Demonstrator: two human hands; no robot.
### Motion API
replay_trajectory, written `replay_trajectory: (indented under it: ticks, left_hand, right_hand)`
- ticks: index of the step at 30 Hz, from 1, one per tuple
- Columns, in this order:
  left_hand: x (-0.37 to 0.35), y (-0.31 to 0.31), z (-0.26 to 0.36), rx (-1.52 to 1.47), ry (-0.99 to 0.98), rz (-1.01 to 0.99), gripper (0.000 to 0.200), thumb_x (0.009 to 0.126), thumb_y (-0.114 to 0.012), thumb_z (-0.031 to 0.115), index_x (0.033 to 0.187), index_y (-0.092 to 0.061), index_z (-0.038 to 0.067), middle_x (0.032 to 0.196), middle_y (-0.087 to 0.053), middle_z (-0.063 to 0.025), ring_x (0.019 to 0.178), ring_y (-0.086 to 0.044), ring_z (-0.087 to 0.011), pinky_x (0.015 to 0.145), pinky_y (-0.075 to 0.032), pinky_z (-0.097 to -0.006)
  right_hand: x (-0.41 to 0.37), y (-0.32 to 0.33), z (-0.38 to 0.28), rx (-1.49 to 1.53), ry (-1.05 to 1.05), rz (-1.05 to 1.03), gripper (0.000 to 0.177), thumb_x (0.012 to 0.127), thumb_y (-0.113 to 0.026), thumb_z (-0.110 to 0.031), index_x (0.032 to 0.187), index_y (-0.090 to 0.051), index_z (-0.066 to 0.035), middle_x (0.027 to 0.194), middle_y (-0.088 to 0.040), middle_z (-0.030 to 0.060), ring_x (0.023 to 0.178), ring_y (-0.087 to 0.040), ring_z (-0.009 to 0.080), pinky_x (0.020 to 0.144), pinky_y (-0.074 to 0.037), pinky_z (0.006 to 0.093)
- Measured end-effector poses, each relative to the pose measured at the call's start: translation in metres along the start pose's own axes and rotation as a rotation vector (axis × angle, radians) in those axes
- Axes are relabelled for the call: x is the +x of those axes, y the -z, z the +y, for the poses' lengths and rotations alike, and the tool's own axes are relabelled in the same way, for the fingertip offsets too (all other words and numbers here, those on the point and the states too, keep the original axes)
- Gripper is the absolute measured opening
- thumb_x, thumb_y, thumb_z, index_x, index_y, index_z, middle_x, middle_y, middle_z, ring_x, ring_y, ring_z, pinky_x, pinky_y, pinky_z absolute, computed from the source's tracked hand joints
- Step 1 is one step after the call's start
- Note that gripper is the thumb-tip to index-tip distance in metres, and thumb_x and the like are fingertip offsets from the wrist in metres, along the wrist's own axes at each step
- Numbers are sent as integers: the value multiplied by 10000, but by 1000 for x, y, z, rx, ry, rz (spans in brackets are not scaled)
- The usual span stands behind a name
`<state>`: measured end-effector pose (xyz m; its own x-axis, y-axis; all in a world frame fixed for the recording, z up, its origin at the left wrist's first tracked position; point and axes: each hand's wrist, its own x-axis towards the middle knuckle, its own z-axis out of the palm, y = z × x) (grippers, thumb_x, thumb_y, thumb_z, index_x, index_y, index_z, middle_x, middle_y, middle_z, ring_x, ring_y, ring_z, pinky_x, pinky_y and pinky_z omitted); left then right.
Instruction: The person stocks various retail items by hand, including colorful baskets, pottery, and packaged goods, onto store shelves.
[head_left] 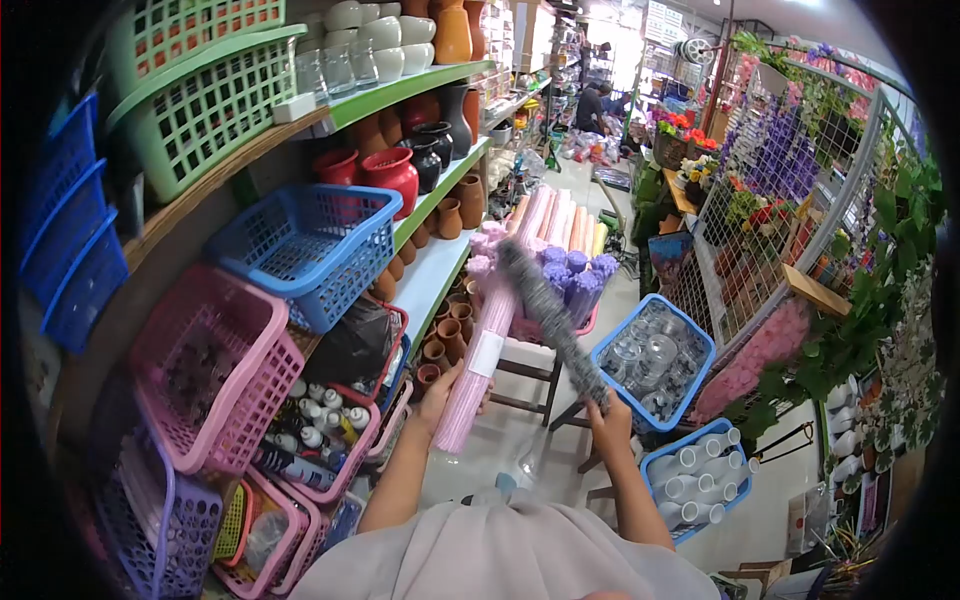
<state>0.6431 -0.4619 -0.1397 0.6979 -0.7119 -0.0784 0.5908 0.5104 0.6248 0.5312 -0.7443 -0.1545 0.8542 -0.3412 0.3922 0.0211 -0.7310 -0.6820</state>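
Note:
My left hand (440, 400) is closed round a long bundle of thin pink sticks (465, 400) with a white paper band about its middle. In my right hand (610, 425) is the lower end of a long, fuzzy grey duster (555, 325). The duster tilts up and to the left, and its far end overlaps the top of the pink bundle in this view. Just beyond, a pink basket (590, 322) on a dark stool bears more bundles, among them purple ones (580, 280) with frilled ends and pale pink ones (555, 215).
To the right stand a blue basket of clear glassware (600, 355) and one of white vases (690, 485). Shelves with red pots (390, 180) and stacked baskets (215, 400) line the left. A wire rack (765, 190) holds flowers. A person (590, 110) crouches far down the aisle.

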Motion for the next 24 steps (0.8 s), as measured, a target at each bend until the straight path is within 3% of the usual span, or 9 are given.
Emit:
replay_trajectory:
  ticks: [2,4,7,13,14,15,17,20,24]
  left_hand:
    - [-16,2,-7,22,-12,12,512,960,-375,461,1209,-489,28,952,-580,-132,777,-574,-208,606,-498,-329]
    - [-24,22,-19,159,-59,180,522,960,-375,476,1208,-494,32,974,-586,-145,770,-582,-206,601,-510,-345]
    - [-36,19,-20,139,4,147,542,957,-353,516,1181,-509,48,973,-586,-141,758,-570,-206,585,-484,-328]
    - [-49,3,-34,-1,78,-55,480,965,-385,468,1225,-501,82,951,-599,-94,757,-550,-172,629,-494,-319]
    - [-59,-4,-44,207,-48,368,494,960,-407,465,1258,-487,79,986,-602,-91,802,-572,-166,656,-507,-318]
    - [-53,5,-32,-96,84,-200,494,959,-422,456,1269,-490,77,1024,-603,-86,855,-587,-161,695,-513,-320]
    - [-55,11,-42,521,-143,78,492,966,-410,446,1275,-484,71,991,-601,-89,852,-577,-167,708,-499,-316]
    - [-60,6,-47,-232,77,-124,525,971,-396,431,1335,-375,53,898,-477,-59,727,-474,-152,681,-461,-294]
    - [-49,32,-53,-363,72,-301,558,948,-410,499,1277,-403,49,888,-458,-49,723,-451,-150,626,-443,-287]
  right_hand:
    - [-13,3,-12,49,-171,-21,274,708,-736,-209,894,-611,-50,765,-619,143,715,-609,335,622,-478,407]
    - [-36,6,-14,-28,391,-135,282,711,-736,-238,885,-610,-56,774,-624,141,706,-611,325,609,-478,400]
    - [-53,19,-12,-248,480,-284,303,704,-744,-257,900,-616,-65,787,-634,147,717,-620,325,616,-482,389]
    - [-77,14,-12,-25,116,-1,331,730,-733,-327,878,-590,-67,711,-590,136,651,-604,332,547,-464,408]
    - [-81,22,-17,-154,299,-164,334,746,-724,-325,905,-599,-59,722,-607,149,666,-613,341,560,-467,407]
    - [-85,27,-18,-283,480,-330,338,762,-715,-323,932,-607,-52,733,-624,162,681,-623,350,573,-471,406]
    - [-85,24,-10,-267,493,-324,335,765,-711,-312,953,-617,-51,773,-641,174,710,-629,356,596,-481,411]
    - [-84,18,-10,-35,-118,-128,345,691,-739,-267,919,-616,-39,835,-643,158,727,-613,345,636,-487,411]
    - [-98,26,-12,-196,407,-368,234,731,-694,-219,907,-634,-76,815,-633,174,725,-611,349,636,-486,408]
